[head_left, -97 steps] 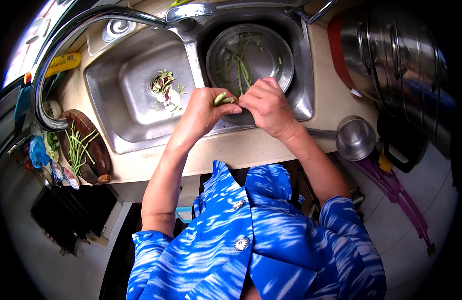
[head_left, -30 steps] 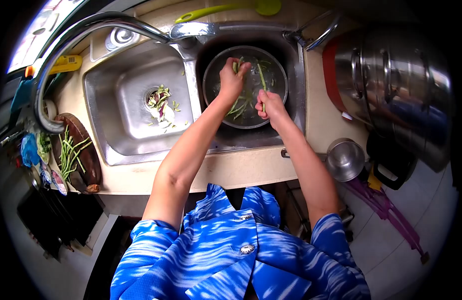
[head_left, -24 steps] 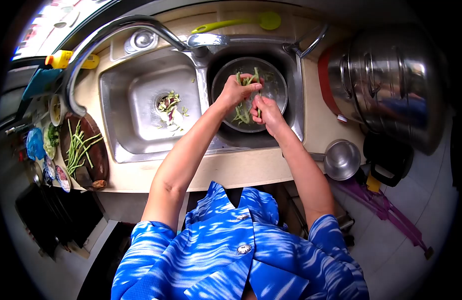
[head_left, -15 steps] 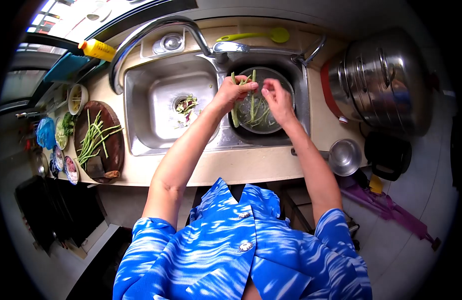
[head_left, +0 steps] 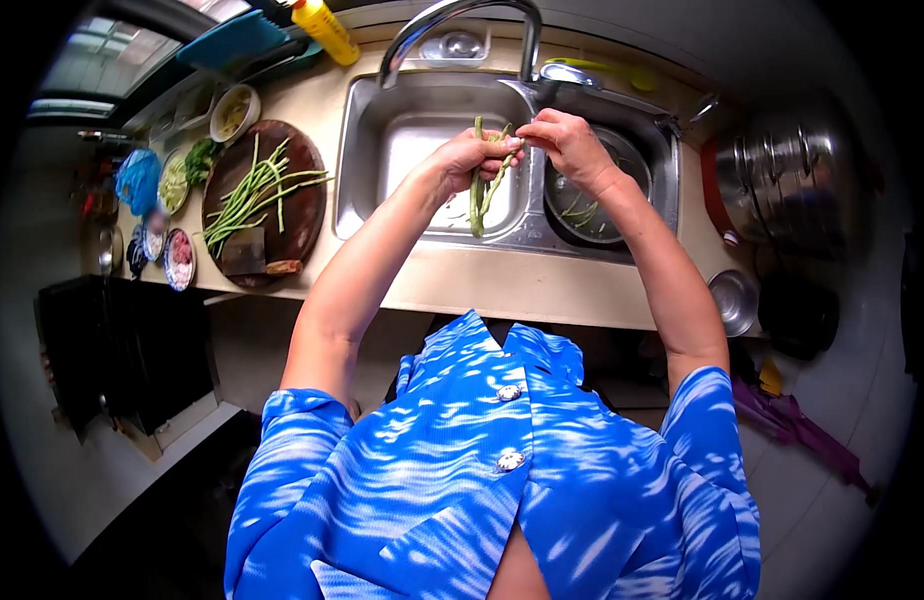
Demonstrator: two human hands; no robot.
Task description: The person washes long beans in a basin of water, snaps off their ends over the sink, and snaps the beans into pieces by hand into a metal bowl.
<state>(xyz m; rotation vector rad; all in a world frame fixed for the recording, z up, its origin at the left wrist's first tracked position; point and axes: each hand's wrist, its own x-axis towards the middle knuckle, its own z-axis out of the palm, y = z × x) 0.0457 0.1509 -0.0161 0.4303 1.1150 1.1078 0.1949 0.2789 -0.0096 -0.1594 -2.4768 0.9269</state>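
Note:
Over the left sink bowl, my left hand [head_left: 472, 161] is closed around a few long green beans [head_left: 477, 205], which hang down below the fingers. My right hand [head_left: 574, 148] meets it above the sink divider, thumb and fingers pinched on the tip of a bean; the exact spot is partly hidden by the fingers. Under my right hand, a round pan [head_left: 622, 165] stands in the right sink bowl with bean pieces [head_left: 580, 214] in it. Bits of trimmings lie in the left sink bowl [head_left: 402, 150], partly behind my left hand.
Left of the sink, a round wooden board [head_left: 307, 215] carries more long beans [head_left: 262, 195] and a cleaver [head_left: 246, 252]. Small bowls and a blue bag [head_left: 139, 181] stand beyond it. The faucet [head_left: 462, 8] arches over the left bowl. A metal pot [head_left: 734, 300] and large steamer [head_left: 782, 180] are at right.
Both hands have gone from above the pan to the left bowl and divider, carrying the beans. My right hand has closed on a bean's tip. The view has shifted too.

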